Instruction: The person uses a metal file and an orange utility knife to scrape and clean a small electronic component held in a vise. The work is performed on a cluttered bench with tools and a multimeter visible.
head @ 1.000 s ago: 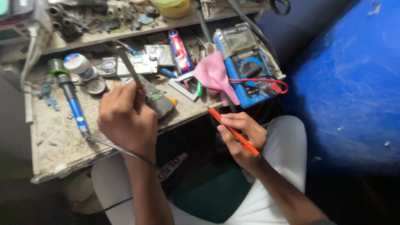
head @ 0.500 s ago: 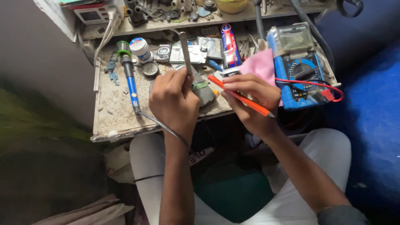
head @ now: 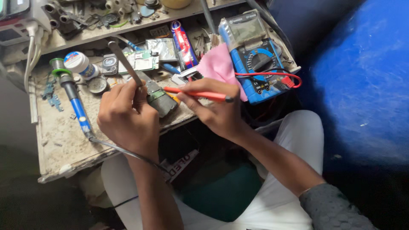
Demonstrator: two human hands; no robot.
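The small device (head: pixel 158 99) is half covered by the left hand (head: pixel 128 117); the red tool's (head: pixel 200 94) tip is hidden (contact unclear). The power unit (head: pixel 15 17) is cropped top-left.

A slim metal tool with a flat grey tip (head: pixel 124 63) is pinched in the left hand (head: pixel 128 117) and slants up and away to the left, its tip above the cluttered surface (head: pixel 59 136). A thin red-orange screwdriver with a dark end (head: pixel 198 93) lies almost level across the fingers of the right hand (head: pixel 215 108), its front end pointing left. Between the two hands, at the near edge of the surface, sits a small dark, greenish, opened device (head: pixel 159 99), tilted, which both tools meet.
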